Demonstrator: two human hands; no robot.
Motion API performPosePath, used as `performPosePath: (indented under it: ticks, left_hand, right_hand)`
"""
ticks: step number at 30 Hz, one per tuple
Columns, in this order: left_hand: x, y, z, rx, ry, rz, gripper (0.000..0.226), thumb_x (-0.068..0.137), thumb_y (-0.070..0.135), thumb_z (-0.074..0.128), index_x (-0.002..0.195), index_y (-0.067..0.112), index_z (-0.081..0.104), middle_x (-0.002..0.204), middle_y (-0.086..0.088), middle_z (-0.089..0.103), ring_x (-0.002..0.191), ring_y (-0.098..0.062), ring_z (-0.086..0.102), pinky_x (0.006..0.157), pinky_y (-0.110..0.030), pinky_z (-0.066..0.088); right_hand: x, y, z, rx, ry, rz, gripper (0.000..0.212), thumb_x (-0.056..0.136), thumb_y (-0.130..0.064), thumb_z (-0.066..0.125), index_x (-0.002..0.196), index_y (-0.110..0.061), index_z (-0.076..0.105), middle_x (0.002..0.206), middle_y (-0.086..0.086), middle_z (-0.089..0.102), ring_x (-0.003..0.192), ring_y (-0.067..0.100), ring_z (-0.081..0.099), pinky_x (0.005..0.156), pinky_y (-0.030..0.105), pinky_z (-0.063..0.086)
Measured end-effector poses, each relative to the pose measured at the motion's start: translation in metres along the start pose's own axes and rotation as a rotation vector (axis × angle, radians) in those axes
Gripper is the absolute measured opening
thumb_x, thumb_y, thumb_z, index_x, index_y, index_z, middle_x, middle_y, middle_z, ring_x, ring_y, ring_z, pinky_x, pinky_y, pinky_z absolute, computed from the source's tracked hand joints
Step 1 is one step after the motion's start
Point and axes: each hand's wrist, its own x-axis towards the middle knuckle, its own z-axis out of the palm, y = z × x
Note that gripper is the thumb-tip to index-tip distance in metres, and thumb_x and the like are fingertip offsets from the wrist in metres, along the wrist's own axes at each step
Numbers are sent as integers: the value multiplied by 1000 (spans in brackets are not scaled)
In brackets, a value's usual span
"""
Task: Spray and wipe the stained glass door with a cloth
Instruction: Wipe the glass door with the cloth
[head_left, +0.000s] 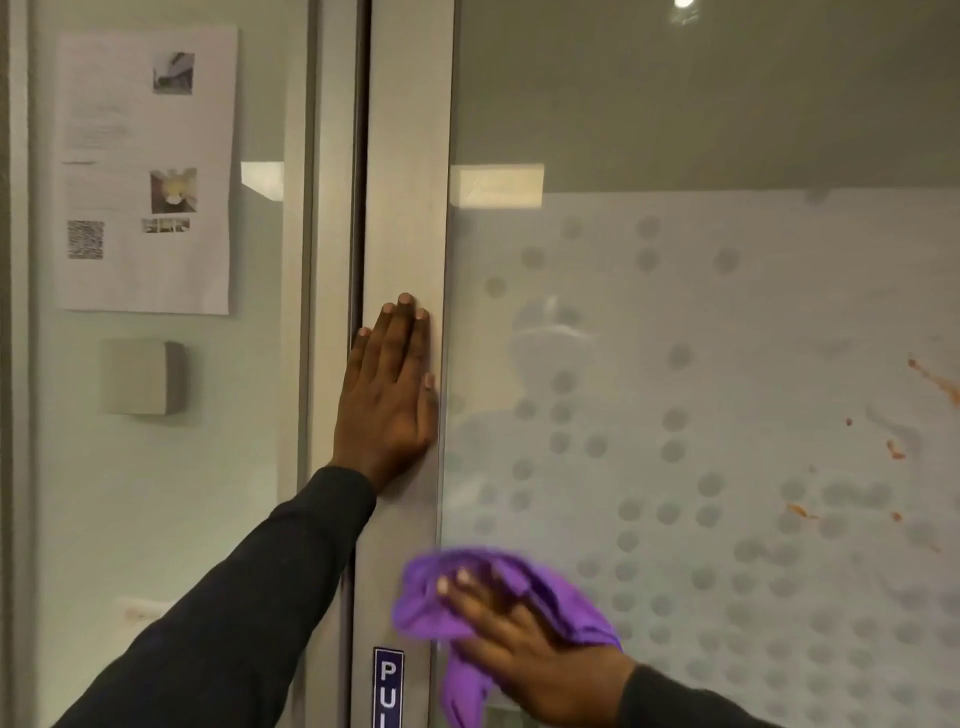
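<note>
Far left, a notice (145, 166) is taped on the side panel (156, 493), with a grey box (143, 376) below it. Moving along, here's the left hand (389, 395), flat on the frame (405, 156) of the door (701, 114). Its fingers are straight and together, gripping nothing, just bracing. Lower down the frame, a blue sign (388, 686) reads PU before the view cuts it off.

Next, the right hand (530, 660) lies spread and flat over the purple cloth (431, 613). It presses the cloth to the door low on its left edge, right where the frosting meets the frame. A tail of cloth hangs loose under the palm. No spray bottle in view.

Further right comes the frosted, dotted stretch. Out toward the door's right side at mid-height are the orange-brown stains (935, 379), well apart from the cloth and untouched, by the look of them.

So the wipe is on, I'd say, but the real dirt lies ahead. To do it well, hold the bracing hand firm so the door doesn't swing, and press evenly through the palm. Work in overlapping passes from the frame across to the splatter. Turn to a clean face of cloth there, or the mess may smear over the frosting.
</note>
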Motion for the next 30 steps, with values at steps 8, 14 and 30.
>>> performPosePath:
  ticks: [8,14,30]
  left_hand:
    - [0,2,-1,-2,-3,4,68,102,34,30,163,10,10,172,-10,4,160,-24,3,130,-46,6]
    - [1,2,-2,5,8,-4,71,100,31,35,163,11,9,172,-10,4,160,-22,2,130,-42,1]
    - [0,1,-3,-14,-18,-15,71,101,32,33,163,13,5,172,-10,2,160,-21,-1,130,-44,3]
  right_hand:
    - [39,78,-87,-37,38,-112,53,102,-12,51,154,-18,42,166,10,25,155,32,16,126,49,18]
    - [95,157,-167,-298,316,370,63,99,-35,45,158,-17,33,167,15,24,156,34,18,125,57,13]
    - [-45,0,-30,653,-240,139,46,109,-34,38,156,-36,38,166,-18,25,155,5,15,128,46,14]
